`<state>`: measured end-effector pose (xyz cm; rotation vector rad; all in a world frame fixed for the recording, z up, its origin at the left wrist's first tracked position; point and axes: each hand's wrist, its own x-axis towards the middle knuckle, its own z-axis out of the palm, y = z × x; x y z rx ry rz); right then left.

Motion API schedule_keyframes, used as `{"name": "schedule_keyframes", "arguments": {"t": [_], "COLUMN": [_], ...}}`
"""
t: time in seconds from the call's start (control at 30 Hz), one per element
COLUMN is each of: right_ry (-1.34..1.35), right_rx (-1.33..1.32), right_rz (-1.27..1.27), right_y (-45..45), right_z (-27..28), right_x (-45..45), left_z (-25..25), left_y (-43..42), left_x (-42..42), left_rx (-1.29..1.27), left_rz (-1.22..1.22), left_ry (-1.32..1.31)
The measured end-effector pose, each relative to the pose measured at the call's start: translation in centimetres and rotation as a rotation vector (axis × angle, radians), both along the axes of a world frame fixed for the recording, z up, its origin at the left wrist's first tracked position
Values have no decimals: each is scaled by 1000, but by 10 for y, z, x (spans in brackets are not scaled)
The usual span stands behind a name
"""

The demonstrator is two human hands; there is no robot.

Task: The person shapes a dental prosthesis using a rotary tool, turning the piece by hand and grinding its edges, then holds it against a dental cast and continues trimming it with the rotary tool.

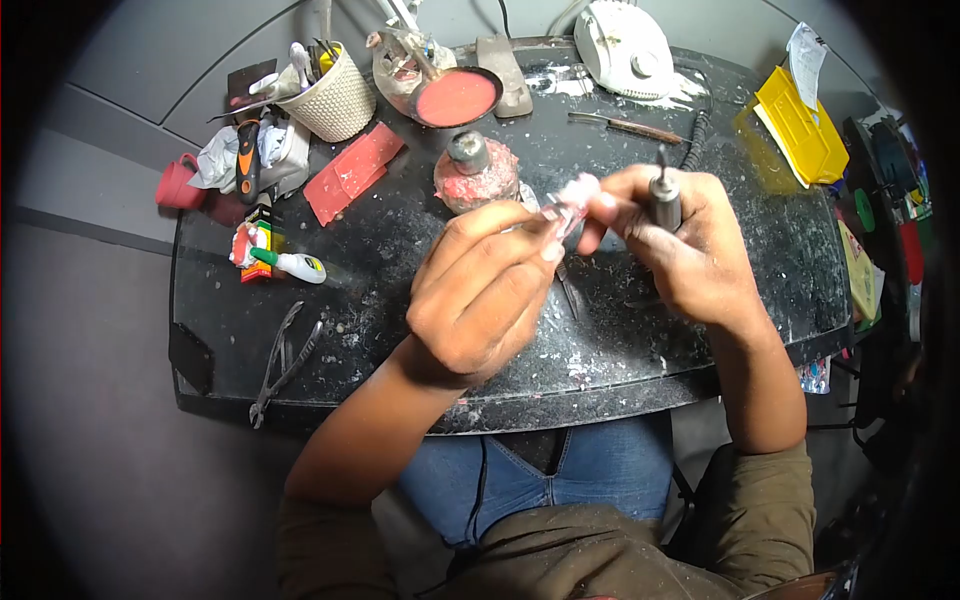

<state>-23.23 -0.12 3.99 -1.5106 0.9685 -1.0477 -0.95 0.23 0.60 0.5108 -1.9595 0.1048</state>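
Between the fingertips of my left hand (490,285) is a small dental piece (568,203), whitish-pink and partly see-through; the fingers cover much of it. My right hand (690,245) is closed around a grey metal rotary handpiece (665,200), its dark tip pointing away from me. The right thumb and fingertips are at the right side of the dental piece, against it or very close. Just beyond my left hand stands a rounded, pink-crusted burner (478,180) with a metal cap. Under the hands a thin pointed tool (569,292) lies on the black table (600,375).
A pan of pink wax (456,97), a white control box with a dial (625,50) and a wax knife (630,127) are at the back. Leftward are pink wax sheets (355,172), a tool basket (335,100), a glue bottle (300,267) and pliers (285,360). A yellow tray (800,125) is right.
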Motion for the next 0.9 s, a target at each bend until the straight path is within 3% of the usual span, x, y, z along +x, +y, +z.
{"name": "schedule_keyframes", "arguments": {"t": [0.1,0.17,0.2,0.27,0.3,0.4,0.63,0.7,0.77,0.83,0.9], "right_ry": [212,709,809,965,995,1039,1154,1177,1130,1086,1077], "right_rx": [-131,-164,-212,-175,-140,-223,-241,-305,-338,-298,-514], "right_rz": [-281,-437,-480,-519,-482,-485,-462,-437,-464,-398,-472], "right_y": [-10,-24,-30,-40,-44,-54,-45,-51,-48,-46,-51], "right_z": [4,3,-8,-16,-18,-32,-25,-27,-30,-14,-6], "right_x": [-7,-20,-28,-34,-38,-47,-43,-49,-49,-45,-36], "left_z": [1,-4,-5,-9,-11,-10,-12,-5,15,22,27], "left_y": [-4,-5,-4,-3,-5,-13,-22,-18,-14,-9,7], "left_x": [0,-1,-2,-4,-4,1,13,23,27,40,56], "left_rx": [94,243,227,797,776,1051,1030,1017,941,859,955], "left_rz": [43,57,56,-116,-128,-351,-392,-462,-726,-698,-707], "left_ry": [58,149,154,428,424,699,728,829,1089,1134,1208]}}
